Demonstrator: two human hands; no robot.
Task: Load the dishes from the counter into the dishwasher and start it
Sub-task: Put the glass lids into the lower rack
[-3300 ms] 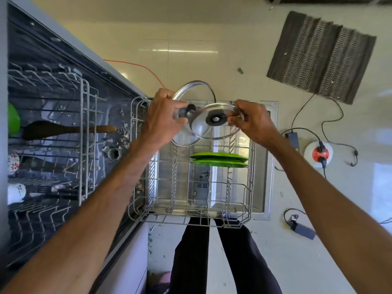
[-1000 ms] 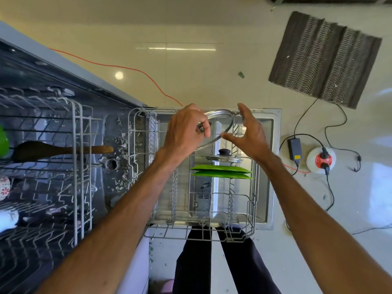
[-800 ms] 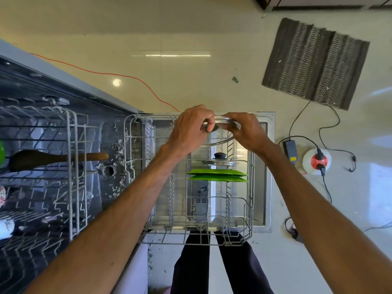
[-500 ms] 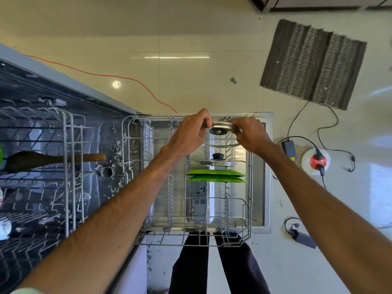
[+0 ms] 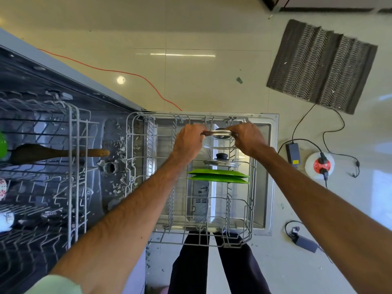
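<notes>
Over the far end of the pulled-out lower rack (image 5: 186, 237) of the dishwasher, the left hand (image 5: 188, 142) and the right hand (image 5: 249, 139) hold a glass pot lid (image 5: 219, 144) between them. The fingers (image 5: 200, 130) of each hand are curled round opposite sides of the lid's metal rim, grasping it. The lid is tipped almost on edge, with its knob side up toward the camera. Whether its lower edge touches the rack wires cannot be told. Just nearer than this lid, inside the same rack, a second glass lid (image 5: 221, 162) with a black knob stands in the tines. Two green plates (image 5: 218, 176) stand on edge just nearer again, close together. The rack rests over the open dishwasher door (image 5: 266, 170), and the near half of the rack holds only bare wire. Left of the lower rack, the upper rack (image 5: 74, 149) carries a wooden spoon (image 5: 57, 153) lying across its wires. Pale scraps are scattered on the tub floor (image 5: 118, 145) between the two racks. Right of the lower rack, on the tiled floor, lie a black power adapter (image 5: 292, 155) and a round white socket reel (image 5: 319, 165) with plugs in it. A grey ribbed mat (image 5: 320, 66) lies beyond them, and an orange cable (image 5: 135, 75) runs over the floor beyond the rack's far left corner. The person's dark trouser legs (image 5: 191, 270) show below the rack's near edge.
</notes>
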